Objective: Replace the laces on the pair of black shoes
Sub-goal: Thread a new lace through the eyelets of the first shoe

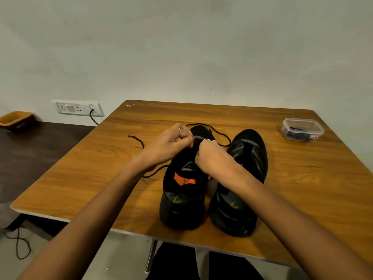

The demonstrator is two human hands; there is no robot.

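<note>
The lace (219,138) is being pinched by both hands' curled fingers (186,138) over the left shoe (181,190), whose toe is pointing away.

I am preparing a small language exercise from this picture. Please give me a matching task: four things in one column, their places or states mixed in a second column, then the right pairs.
Things:
1. left shoe
2. right shoe
3. clear plastic box
4. orange basket

Places or states:
A. far right part of the wooden table
B. both hands work on it
C. dark side table, left
D. no hand's fingers on it

Pairs: 1-B, 2-D, 3-A, 4-C
</note>
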